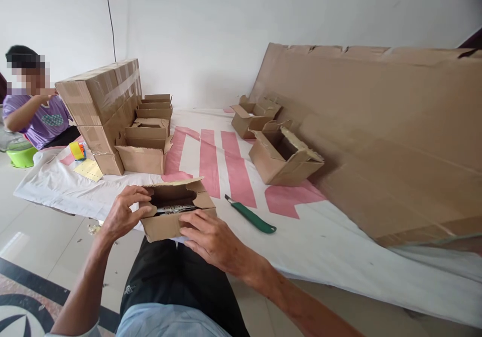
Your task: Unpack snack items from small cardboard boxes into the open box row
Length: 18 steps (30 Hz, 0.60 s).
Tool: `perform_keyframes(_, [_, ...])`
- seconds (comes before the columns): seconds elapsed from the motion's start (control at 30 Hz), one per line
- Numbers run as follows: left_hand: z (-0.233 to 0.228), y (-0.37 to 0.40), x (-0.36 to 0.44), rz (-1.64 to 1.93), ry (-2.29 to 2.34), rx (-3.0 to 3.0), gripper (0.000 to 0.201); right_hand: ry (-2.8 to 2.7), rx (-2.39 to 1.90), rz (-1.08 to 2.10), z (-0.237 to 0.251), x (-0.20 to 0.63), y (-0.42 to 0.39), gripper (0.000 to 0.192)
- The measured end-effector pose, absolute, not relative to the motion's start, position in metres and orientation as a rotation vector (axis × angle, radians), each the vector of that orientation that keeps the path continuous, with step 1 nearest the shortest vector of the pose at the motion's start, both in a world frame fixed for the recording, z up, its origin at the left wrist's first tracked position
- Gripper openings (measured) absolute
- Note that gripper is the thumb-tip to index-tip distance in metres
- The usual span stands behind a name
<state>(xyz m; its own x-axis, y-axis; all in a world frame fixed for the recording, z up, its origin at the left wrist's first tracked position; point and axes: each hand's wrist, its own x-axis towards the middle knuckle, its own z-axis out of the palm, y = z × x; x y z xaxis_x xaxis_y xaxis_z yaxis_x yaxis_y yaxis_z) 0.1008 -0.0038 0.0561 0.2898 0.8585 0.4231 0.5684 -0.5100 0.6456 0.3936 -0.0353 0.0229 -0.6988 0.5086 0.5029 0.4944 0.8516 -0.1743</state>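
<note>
A small open cardboard box [165,226] rests on my lap at the edge of a white and pink cloth [211,161]. My left hand [124,211] grips its left end, thumb on the flap. My right hand [211,236] presses on its front right flap. Inside the box lies something dark with a shiny metal part; I cannot tell what it is. A green-handled knife [252,217] lies on the cloth just right of the box.
Taped boxes [101,96] stand stacked at the left with several open small boxes [145,151] beside them. Two open boxes [282,156] sit at centre right. Large cardboard sheets [395,126] lean on the right. A person in purple [37,116] sits far left near a tape roll [77,150].
</note>
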Motion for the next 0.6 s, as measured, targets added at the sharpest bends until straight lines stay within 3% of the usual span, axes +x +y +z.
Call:
perform_keyframes(0.13, [0.057,-0.006,0.111,0.823,1.28,2.504,0.015,-2.401,-0.734,0.03,0.009,0.394,-0.038,0.018])
perform_keyframes(0.33, [0.069,-0.002,0.133,0.214,1.418,2.676,0.036,-2.394,-0.758,0.122,0.015,0.391,-0.018,0.024])
perform_keyframes(0.5, [0.074,0.01,0.143,0.033,1.387,2.721,0.038,-2.483,-0.834,0.218,0.029,0.386,0.008,0.037])
perform_keyframes(0.6, [0.078,0.014,0.145,-0.082,1.37,2.754,0.04,-2.647,-0.918,0.245,0.041,0.382,0.021,0.03])
